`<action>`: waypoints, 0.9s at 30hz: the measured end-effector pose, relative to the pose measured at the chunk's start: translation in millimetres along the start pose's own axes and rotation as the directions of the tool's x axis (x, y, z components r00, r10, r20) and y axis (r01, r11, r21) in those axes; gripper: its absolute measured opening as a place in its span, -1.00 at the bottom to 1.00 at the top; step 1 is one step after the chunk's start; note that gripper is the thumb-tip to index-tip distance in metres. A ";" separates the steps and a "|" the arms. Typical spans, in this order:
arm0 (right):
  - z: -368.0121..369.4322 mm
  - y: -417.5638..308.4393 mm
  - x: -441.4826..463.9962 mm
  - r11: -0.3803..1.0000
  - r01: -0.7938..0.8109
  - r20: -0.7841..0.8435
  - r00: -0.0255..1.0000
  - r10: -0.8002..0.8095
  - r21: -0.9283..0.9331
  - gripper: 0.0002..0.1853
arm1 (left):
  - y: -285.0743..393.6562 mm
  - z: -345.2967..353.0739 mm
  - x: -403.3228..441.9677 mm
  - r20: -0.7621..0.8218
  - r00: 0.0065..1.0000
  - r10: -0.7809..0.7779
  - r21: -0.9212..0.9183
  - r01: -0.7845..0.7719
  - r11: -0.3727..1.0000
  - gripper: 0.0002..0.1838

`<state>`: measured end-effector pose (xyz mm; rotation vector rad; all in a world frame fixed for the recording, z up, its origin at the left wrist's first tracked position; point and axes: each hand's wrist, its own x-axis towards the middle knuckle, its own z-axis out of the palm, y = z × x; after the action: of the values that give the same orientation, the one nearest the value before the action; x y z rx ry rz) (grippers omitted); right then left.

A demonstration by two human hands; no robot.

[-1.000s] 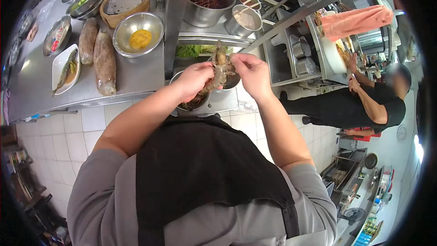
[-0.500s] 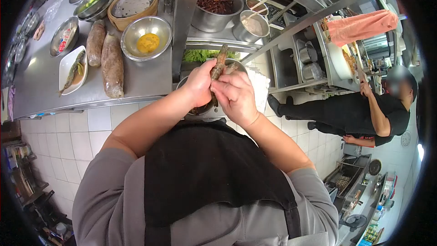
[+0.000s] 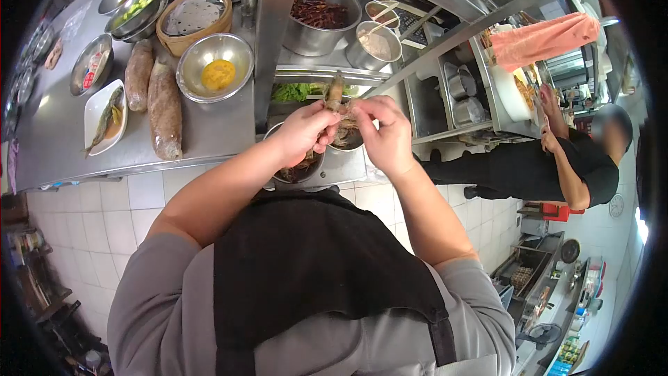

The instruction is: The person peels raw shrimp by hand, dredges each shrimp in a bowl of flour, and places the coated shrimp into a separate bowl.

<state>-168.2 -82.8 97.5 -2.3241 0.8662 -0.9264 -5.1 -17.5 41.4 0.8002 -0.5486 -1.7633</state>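
Observation:
My left hand (image 3: 304, 138) is closed around a greyish-brown shrimp (image 3: 335, 90), whose one end points up and away from me. At the shrimp's right side, my right hand (image 3: 384, 134) is closed, thumb and fingertips pinching what look like its legs or shell. Beneath my hands stand a metal bowl (image 3: 321, 169) with dark reddish-brown pieces and, to its right, another metal container (image 3: 356, 145), partly covered by my hands. Green leaves (image 3: 289, 92) lie just beyond my left hand.
On the steel counter (image 3: 209, 132) at left are a beaten-egg bowl (image 3: 233, 87), two wrapped brown rolls (image 3: 165, 115), a fish plate (image 3: 120, 132) and a bamboo steamer (image 3: 224, 21). A pot of dried chillies (image 3: 323, 42) stands ahead. A co-worker in black (image 3: 515, 167) works at right.
My right hand has moved right, away from my left hand, and pulls at the shrimp's side. My left hand still holds the shrimp. The co-worker's hands have shifted.

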 end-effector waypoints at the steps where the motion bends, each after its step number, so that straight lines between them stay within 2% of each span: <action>1: -4.8 2.7 2.8 1.000 -0.016 0.018 1.000 0.016 -0.001 -0.88 | -0.2 -0.2 -2.1 0.014 1.000 0.011 0.011 -0.011 1.000 -0.70; 2: -7.4 3.1 4.5 0.999 -0.032 0.037 0.999 0.032 -0.002 -0.88 | 0.1 -0.9 -3.8 0.027 0.999 0.022 0.020 -0.022 1.000 -0.69; 3: -10.3 -2.8 5.7 0.992 -0.118 0.061 0.991 0.116 0.033 -0.87 | 1.8 -1.5 -5.6 0.068 0.998 -0.004 -0.054 0.007 0.998 -0.68; 5: -10.0 -3.6 7.0 0.989 -0.113 0.065 0.992 0.107 0.096 -0.88 | 5.3 -3.5 -8.4 0.154 0.987 -0.041 -0.199 0.072 0.977 -0.66; 8: -11.6 -7.5 9.4 0.978 -0.159 0.127 0.982 0.142 0.137 -0.89 | 4.1 -9.3 -5.5 0.107 0.993 -0.039 -0.123 0.052 0.991 -0.69; 11: -11.8 -18.0 14.5 0.970 -0.172 0.174 0.974 0.142 0.171 -0.91 | 7.5 10.3 -6.4 -0.145 0.989 0.027 0.114 -0.010 0.993 -0.75; 12: -9.3 -20.5 16.6 0.968 -0.166 0.180 0.975 0.133 0.187 -0.91 | 6.2 11.1 -5.7 -0.153 0.987 0.043 0.112 -0.026 0.993 -0.76; 15: 9.7 -7.2 13.4 1.000 -0.005 0.172 0.985 0.009 -0.024 -0.84 | -2.9 7.6 1.8 -0.165 0.981 0.100 0.119 -0.081 0.990 -0.78; 16: 10.2 -5.7 14.8 0.978 0.139 0.178 0.978 -0.110 -0.156 -0.80 | -8.8 4.0 7.5 -0.161 0.979 0.127 0.131 -0.106 0.986 -0.79; 18: 11.1 -3.6 15.7 0.824 0.404 0.240 0.912 -0.332 -0.397 -0.73 | -14.2 -0.9 9.8 -0.161 0.977 0.139 0.125 -0.120 0.985 -0.78; 19: 11.3 -3.7 12.3 0.822 0.366 0.297 0.921 -0.252 -0.436 -0.66 | -12.8 -2.7 7.3 -0.164 0.978 0.125 0.109 -0.108 0.988 -0.76; 20: 12.0 -7.4 8.9 0.798 0.395 0.293 0.913 -0.285 -0.455 -0.66 | -11.2 -3.5 5.6 -0.166 0.980 0.111 0.093 -0.097 0.991 -0.73; 22: 13.5 -19.5 0.3 0.745 0.451 0.285 0.892 -0.351 -0.491 -0.67 | 0.9 10.9 -3.4 -0.157 0.981 0.110 -0.127 -0.131 0.983 -0.75; 23: 10.0 -22.7 -5.8 0.744 0.460 0.333 0.884 -0.329 -0.485 -0.62 | 4.3 15.7 -6.5 -0.153 0.982 0.112 -0.236 -0.147 0.961 -0.76; 26: -6.4 -18.6 -5.2 0.763 0.523 0.453 0.825 -0.339 -0.380 -0.54 | -1.8 7.1 -6.7 -0.103 0.991 0.083 -0.297 -0.111 0.949 -0.73; 27: -6.3 -17.3 -1.8 0.769 0.485 0.413 0.855 -0.315 -0.417 -0.52 | -5.0 3.5 -4.7 -0.094 0.992 0.086 -0.274 -0.109 0.955 -0.73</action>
<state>-167.3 -71.0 111.8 -3.1041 0.5086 -0.4647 -9.9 -11.5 41.4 0.6326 -0.2711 -1.6629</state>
